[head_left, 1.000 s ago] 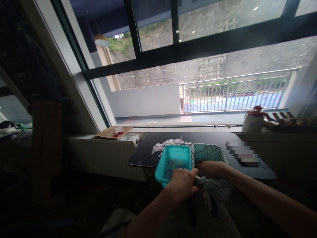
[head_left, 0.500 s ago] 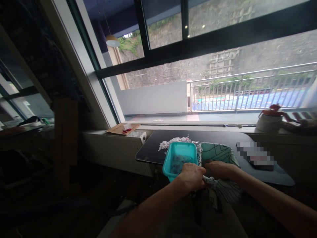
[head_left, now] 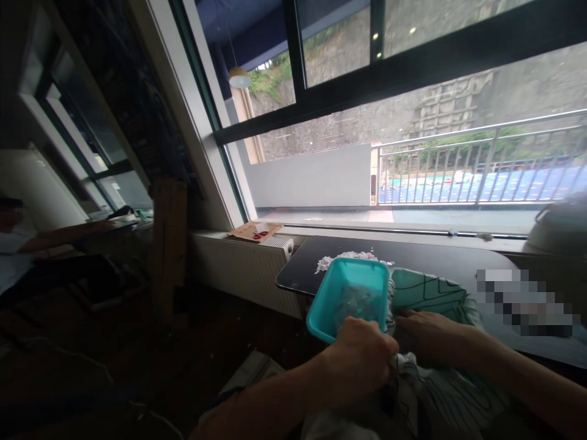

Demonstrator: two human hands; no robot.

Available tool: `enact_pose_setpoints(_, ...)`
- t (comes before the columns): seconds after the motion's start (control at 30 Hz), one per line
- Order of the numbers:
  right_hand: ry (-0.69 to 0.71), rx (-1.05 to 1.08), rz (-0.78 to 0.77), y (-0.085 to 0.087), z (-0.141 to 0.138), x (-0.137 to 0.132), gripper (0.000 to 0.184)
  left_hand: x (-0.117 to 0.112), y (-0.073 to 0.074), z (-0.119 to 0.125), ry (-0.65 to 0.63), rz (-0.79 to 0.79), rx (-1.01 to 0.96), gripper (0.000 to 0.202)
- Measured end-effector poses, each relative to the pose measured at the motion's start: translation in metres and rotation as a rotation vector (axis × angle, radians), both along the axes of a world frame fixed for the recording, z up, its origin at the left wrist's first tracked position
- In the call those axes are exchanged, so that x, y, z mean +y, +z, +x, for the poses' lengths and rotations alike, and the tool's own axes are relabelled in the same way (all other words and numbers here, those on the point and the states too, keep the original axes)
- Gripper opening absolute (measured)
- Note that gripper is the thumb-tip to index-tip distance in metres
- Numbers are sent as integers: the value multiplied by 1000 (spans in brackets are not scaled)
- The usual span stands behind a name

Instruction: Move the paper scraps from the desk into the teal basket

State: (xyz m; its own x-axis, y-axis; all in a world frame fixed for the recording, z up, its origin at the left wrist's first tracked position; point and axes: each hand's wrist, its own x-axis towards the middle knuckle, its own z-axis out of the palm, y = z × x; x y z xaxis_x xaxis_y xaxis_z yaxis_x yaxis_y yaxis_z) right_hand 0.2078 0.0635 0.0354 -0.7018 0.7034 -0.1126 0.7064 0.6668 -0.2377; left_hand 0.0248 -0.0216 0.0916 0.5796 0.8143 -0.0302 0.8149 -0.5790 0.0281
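My left hand is closed around a bunched fold of teal and white patterned cloth, right at the near rim of a turquoise plastic tray. My right hand grips the same cloth just to the right, fingers curled. The cloth drapes from the dark table down over my lap. Small pale pieces lie inside the tray, and a heap of white and pink scraps sits on the table behind it.
A large window with a railing outside fills the back. A radiator runs under the sill, with a brown envelope and red scissors on it. A pot stands far right. A seated person is at the far left.
The view has swung left and drawn nearer, bringing the seated person into view. Both hands stay gripped on the cloth beside the tray.
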Motion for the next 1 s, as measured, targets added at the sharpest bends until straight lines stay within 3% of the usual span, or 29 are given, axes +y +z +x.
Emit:
enact_pose_setpoints(0.1, 130, -52, -26, 4, -21, -30, 35, -34, -3, -22, 67, -62, 3, 17)
enact_pose_setpoints(0.2, 218, -88, -113, 7, -43, -43, 40, -55, -11, -40, 165, -145, -39, 17)
enact_pose_setpoints(0.3, 216, -21, -198, 14, -51, -35, 44, -60, -25, -49, 229, -181, -53, 20)
enact_pose_setpoints(0.43, 204, 118, -221, 26, -37, -11, 48, -54, -48, -53, 251, -255, -37, 17)
enact_pose_setpoints(0.5, 133, 204, -207, 27, -22, 3, 43, -49, -61, -54, 261, -287, -23, 16)
enact_pose_setpoints(0.57, -40, 267, -136, 24, -4, 21, 38, -43, -74, -55, 278, -294, 8, 17)
enact_pose_setpoints(0.7, -280, 246, -59, 9, 33, 65, 40, -30, -92, -43, 250, -302, 77, 15)
enact_pose_setpoints(0.87, -644, 69, 65, -12, 60, 102, 62, -22, -98, -13, 154, -370, 63, 18)
enact_pose_setpoints(1.0, -689, -41, 46, -26, 57, 106, 62, -19, -97, -8, 122, -384, 21, 15)
